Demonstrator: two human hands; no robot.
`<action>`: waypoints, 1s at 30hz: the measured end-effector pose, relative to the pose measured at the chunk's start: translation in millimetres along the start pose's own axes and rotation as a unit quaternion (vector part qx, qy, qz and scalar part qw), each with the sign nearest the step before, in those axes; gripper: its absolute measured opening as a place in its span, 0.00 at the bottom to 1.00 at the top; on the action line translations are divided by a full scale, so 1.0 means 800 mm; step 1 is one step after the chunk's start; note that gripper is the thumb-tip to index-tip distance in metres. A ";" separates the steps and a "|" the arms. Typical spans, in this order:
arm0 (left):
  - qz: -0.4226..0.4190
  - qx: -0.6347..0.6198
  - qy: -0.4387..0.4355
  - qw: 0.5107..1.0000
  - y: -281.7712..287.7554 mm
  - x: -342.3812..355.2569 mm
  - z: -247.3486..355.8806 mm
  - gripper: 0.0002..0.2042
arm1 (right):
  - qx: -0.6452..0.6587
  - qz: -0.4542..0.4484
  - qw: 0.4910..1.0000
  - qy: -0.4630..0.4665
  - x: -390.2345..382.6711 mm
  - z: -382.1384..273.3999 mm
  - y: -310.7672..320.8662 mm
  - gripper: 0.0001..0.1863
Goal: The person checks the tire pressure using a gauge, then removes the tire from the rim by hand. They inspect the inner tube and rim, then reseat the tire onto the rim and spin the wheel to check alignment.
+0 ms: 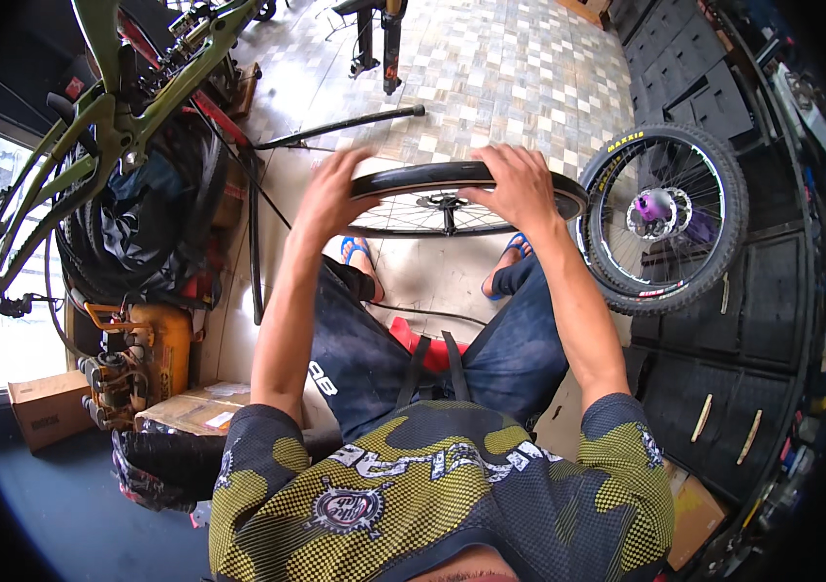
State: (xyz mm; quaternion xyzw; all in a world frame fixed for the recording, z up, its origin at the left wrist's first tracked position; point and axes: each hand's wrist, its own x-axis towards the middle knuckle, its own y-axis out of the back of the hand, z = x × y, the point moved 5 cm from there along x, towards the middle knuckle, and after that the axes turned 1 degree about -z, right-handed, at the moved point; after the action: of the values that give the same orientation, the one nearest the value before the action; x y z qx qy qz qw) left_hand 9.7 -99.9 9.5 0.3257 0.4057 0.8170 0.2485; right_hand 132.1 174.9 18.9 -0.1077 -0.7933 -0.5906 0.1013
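A bicycle wheel (422, 177) with a black tyre stands in front of me between my feet, tilted so that I see its tread edge and part of its spokes. Its dark hub (447, 206) shows in the middle. At the wheel's left side, my left hand (331, 197) is closed round the tyre, thumb on the near side, fingertips smeared by motion. My right hand (517, 187) grips the tyre right of its top, with the fingers over the far side and the thumb toward the spokes.
Two wheels with knobby tyres (728, 228) lean against black drawers (762, 291) on the right. At left, a green bike frame (146, 121) hangs on a stand with black legs (335, 127). Below it are an orange compressor tank (162, 351) and cardboard boxes (49, 410). A fork (391, 48) hangs ahead.
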 end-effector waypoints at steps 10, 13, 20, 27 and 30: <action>-0.021 -0.145 0.045 0.988 0.120 0.042 -0.036 0.24 | 0.097 0.172 0.980 0.032 0.015 0.037 0.165 0.32; 0.114 -0.101 -0.033 0.988 0.214 0.055 0.057 0.28 | 0.163 0.260 0.950 0.054 0.002 0.012 0.239 0.31; 0.021 0.016 -0.020 0.999 0.040 0.039 -0.009 0.35 | 0.113 0.170 0.977 -0.055 -0.068 0.112 0.007 0.34; -0.028 0.137 -0.068 0.988 -0.019 0.024 0.046 0.34 | -0.051 0.018 0.996 -0.064 -0.042 0.073 -0.001 0.52; -0.076 0.048 -0.070 0.993 -0.022 0.030 0.064 0.38 | -0.035 0.061 0.997 -0.022 -0.027 0.008 0.009 0.53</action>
State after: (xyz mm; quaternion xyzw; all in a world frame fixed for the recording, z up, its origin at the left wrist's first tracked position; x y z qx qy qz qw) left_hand 33.9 -48.7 26.0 0.3617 0.4493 0.7507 0.3221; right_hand 154.7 181.4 17.2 -0.1721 -0.7663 -0.6081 0.1154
